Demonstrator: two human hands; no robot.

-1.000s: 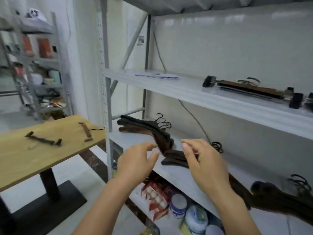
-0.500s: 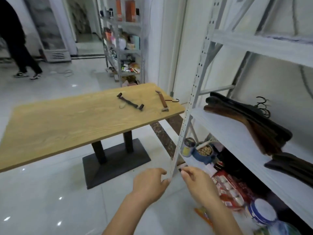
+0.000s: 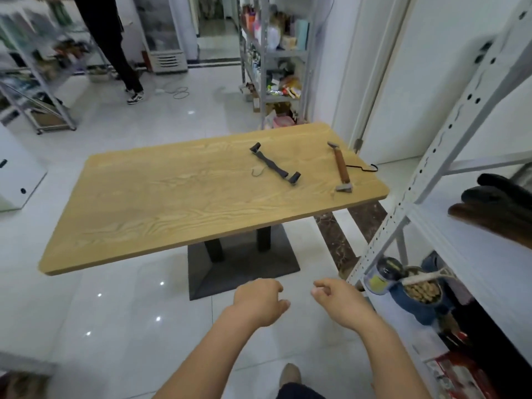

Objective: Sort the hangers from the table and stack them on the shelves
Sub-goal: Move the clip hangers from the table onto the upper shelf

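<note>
Two clip hangers lie on the wooden table (image 3: 172, 214): a dark one (image 3: 275, 167) near the middle right and a brown one (image 3: 341, 167) by the right edge, its black hook pointing off the table. A stack of dark and brown hangers (image 3: 498, 205) rests on the white shelf (image 3: 460, 249) at the right. My left hand (image 3: 260, 302) and my right hand (image 3: 339, 302) hang in front of me below the table's near edge, fingers loosely curled, holding nothing.
The shelf's perforated grey upright (image 3: 417, 180) stands between me and the table's right end. Cans and food packs (image 3: 408, 286) sit on the lowest level. A person's legs (image 3: 121, 53) stand at the far left. More racks (image 3: 273, 53) line the back.
My view has swung from the shelf to the table. Both hands left the stacked hangers, dropped low, and now hang empty in front of me.
</note>
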